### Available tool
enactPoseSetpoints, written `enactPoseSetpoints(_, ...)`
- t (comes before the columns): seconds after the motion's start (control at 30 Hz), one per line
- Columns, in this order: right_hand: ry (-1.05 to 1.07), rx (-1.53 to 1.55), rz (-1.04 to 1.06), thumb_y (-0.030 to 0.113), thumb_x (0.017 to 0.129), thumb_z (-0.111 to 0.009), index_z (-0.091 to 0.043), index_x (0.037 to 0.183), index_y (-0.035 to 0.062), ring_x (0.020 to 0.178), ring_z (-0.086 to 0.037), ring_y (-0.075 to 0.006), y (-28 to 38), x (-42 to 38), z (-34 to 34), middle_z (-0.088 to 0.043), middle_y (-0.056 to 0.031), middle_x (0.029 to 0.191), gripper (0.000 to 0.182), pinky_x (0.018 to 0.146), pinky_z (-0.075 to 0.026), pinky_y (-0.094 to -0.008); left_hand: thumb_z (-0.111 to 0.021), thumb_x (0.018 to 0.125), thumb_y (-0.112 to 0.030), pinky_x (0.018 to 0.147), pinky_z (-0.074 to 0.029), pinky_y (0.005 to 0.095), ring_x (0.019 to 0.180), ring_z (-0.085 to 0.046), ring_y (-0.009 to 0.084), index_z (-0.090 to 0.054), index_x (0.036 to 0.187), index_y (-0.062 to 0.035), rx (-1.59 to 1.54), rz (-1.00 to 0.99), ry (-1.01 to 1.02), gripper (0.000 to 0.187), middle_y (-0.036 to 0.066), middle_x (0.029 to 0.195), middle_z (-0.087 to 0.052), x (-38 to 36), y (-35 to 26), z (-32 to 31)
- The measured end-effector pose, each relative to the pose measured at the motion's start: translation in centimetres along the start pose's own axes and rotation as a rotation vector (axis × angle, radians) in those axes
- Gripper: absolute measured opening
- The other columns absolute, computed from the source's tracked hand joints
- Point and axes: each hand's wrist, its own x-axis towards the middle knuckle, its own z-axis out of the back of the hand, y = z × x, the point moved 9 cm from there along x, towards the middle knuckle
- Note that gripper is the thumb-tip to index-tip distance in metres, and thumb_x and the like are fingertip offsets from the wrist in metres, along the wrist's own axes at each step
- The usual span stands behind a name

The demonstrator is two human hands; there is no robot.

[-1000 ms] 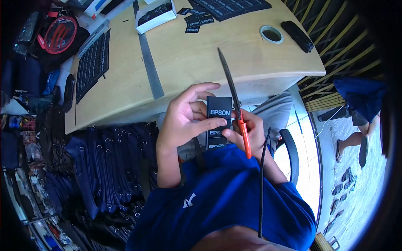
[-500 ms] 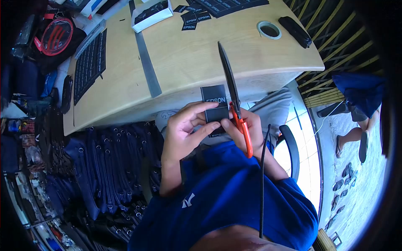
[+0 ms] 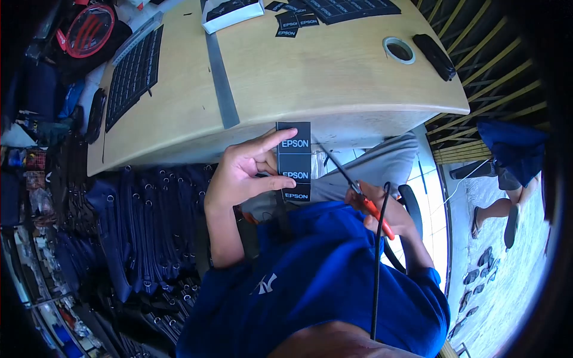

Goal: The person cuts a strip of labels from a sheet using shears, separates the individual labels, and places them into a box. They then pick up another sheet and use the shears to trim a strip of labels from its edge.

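Note:
My left hand (image 3: 242,170) pinches a strip of black EPSON labels (image 3: 295,162), thumb across the lower part and index finger along the top. Printed in white, the labels on the strip sit one above another, with a thin line between the upper two. To the right, my right hand (image 3: 382,209) is closed round the orange handles of a pair of scissors (image 3: 371,207). Their dark blades point up and left toward the strip, apart from it.
On the wooden table (image 3: 322,77) lie cut EPSON labels (image 3: 289,24), a label sheet (image 3: 358,9), a steel ruler (image 3: 222,83), a tape roll (image 3: 399,51) and a white box (image 3: 233,15). Dark blue straps (image 3: 149,232) hang at left. A person's legs (image 3: 498,218) show at right.
My right hand has moved down and right with the scissors, away from the strip. My left hand has shifted slightly left, and more of the label strip now shows.

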Motion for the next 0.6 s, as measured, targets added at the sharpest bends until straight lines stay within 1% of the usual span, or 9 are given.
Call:
enactPoseSetpoints(0.03,0.044,-0.052,0.049,0.07,0.074,-0.047,-0.052,0.094,-0.0068,0.068,-0.058,-0.0315,0.6,-0.1,0.2,-0.056,-0.0162,0.077,0.079,0.062,-0.046,-0.0373,-0.07,0.067,0.013,0.07,-0.047,0.0207,0.074,-0.058,0.0068,-0.043,0.126,0.0046,-0.004,0.001,-0.004,0.066,0.007,0.084,-0.063,0.0,0.0,0.4)
enactPoseSetpoints(0.1,0.091,-0.065,0.052,0.068,0.075,-0.048,-0.052,0.092,-0.0069,0.068,-0.059,-0.0316,1.2,-0.5,0.3,-0.057,-0.0173,0.077,0.077,0.063,-0.047,-0.037,-0.072,0.066,0.009,0.064,-0.044,0.018,0.066,-0.055,0.0036,-0.045,0.126,0.003,0.106,-0.007,0.137,0.066,0.003,0.079,-0.062,-0.1,-0.1,0.1)
enactPoseSetpoints(0.17,0.152,-0.107,0.083,0.062,0.077,-0.053,-0.054,0.088,-0.0074,0.069,-0.061,-0.0325,1.3,-0.6,0.2,-0.059,-0.02,0.078,0.071,0.064,-0.049,-0.036,-0.073,0.065,0.007,0.061,-0.043,0.0175,0.063,-0.053,0.0027,-0.046,0.126,0.0016,0.127,0.006,0.19,0.066,0.002,0.076,-0.061,0.3,-0.3,-0.8)
enactPoseSetpoints(0.27,0.204,-0.047,0.093,0.06,0.076,-0.056,-0.055,0.084,-0.0066,0.066,-0.06,-0.0322,1.6,-0.5,0.1,-0.059,-0.0183,0.074,0.067,0.062,-0.048,-0.0357,-0.075,0.064,0.002,0.059,-0.042,0.0174,0.059,-0.051,0.0022,-0.05,0.124,-0.0036,0.178,0.036,0.264,0.066,0.001,0.072,-0.059,0.7,0.3,-1.7)
enactPoseSetpoints(0.33,0.219,-0.048,0.101,0.059,0.076,-0.057,-0.055,0.082,-0.0054,0.064,-0.06,-0.0315,1.3,-0.5,0.1,-0.058,-0.017,0.071,0.065,0.06,-0.047,-0.0357,-0.076,0.062,0.001,0.059,-0.044,0.0178,0.062,-0.055,0.0025,-0.053,0.122,-0.0063,0.298,-0.03,0.369,0.065,0.004,0.076,-0.062,0.9,0.0,-2.6)
enactPoseSetpoints(0.37,0.212,-0.059,0.098,0.059,0.076,-0.058,-0.055,0.081,-0.0048,0.062,-0.059,-0.0313,1.1,-0.5,0.2,-0.057,-0.0163,0.069,0.064,0.059,-0.047,-0.0355,-0.076,0.062,0.001,0.059,-0.044,0.0178,0.062,-0.055,0.0025,-0.053,0.122,-0.0063,0.293,-0.028,0.372,0.065,0.004,0.076,-0.062,1.1,0.0,-2.8)
enactPoseSetpoints(0.43,0.197,-0.088,0.075,0.06,0.076,-0.057,-0.053,0.073,-0.0032,0.056,-0.054,-0.0301,1.4,-0.4,0.3,-0.053,-0.0142,0.062,0.063,0.054,-0.044,-0.0358,-0.079,0.058,-0.003,0.074,-0.043,0.023,0.059,-0.055,0.0063,-0.051,0.12,0.0046,0.356,-0.003,0.414,0.068,0.006,0.059,-0.061,1.2,0.2,-3.3)
enactPoseSetpoints(0.47,0.198,-0.085,0.072,0.06,0.076,-0.057,-0.053,0.073,-0.0032,0.056,-0.054,-0.0301,1.2,-0.5,0.3,-0.053,-0.0142,0.062,0.063,0.054,-0.044,-0.0358,-0.079,0.058,-0.003,0.074,-0.043,0.023,0.059,-0.055,0.0063,-0.051,0.12,0.0046,0.353,0.001,0.414,0.068,0.006,0.059,-0.061,1.3,0.3,-3.3)
enactPoseSetpoints(0.6,0.211,-0.071,0.057,0.061,0.078,-0.053,-0.05,0.065,-0.0018,0.048,-0.048,-0.028,0.7,-0.6,0.2,-0.047,-0.0115,0.053,0.064,0.048,-0.04,-0.0366,-0.081,0.057,-0.007,0.063,-0.042,0.0183,0.058,-0.055,0.0054,-0.053,0.119,0.0021,0.321,-0.002,0.441,0.068,0.005,0.058,-0.061,1.4,0.4,-3.6)
